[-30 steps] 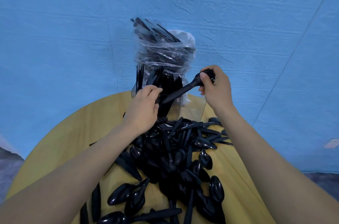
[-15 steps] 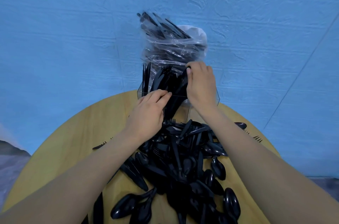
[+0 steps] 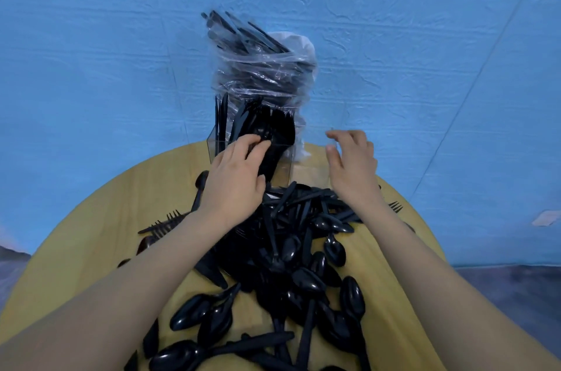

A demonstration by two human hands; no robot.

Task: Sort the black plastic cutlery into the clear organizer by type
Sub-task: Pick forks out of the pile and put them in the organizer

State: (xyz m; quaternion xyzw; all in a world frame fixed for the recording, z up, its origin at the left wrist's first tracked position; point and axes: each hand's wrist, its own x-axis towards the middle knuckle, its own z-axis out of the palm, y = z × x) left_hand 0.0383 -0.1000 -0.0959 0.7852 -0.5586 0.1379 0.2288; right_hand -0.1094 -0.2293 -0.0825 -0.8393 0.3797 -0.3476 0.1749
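The clear organizer (image 3: pixel 306 167) stands at the far edge of the round table. Its left compartments hold upright black cutlery (image 3: pixel 273 124); the right compartment looks see-through and bare. My left hand (image 3: pixel 233 185) rests against the organizer's front, its fingers laid over the rim onto the upright pieces. To the right of it, my right hand (image 3: pixel 352 164) hovers by the right compartment with fingers spread and nothing in it. A loose pile of black spoons, forks and knives (image 3: pixel 291 249) lies between my forearms.
A clear plastic bag stuffed with more black cutlery (image 3: pixel 261 67) leans behind the organizer against the blue wall. Stray forks (image 3: pixel 167 222) lie left of the pile and one fork (image 3: pixel 394 206) lies at the right. The yellow table (image 3: pixel 106 234) drops off all round.
My right hand carried a black utensil to the organizer, let it go among the upright pieces, and has moved away to the right with nothing in it. The left hand stayed at the organizer.
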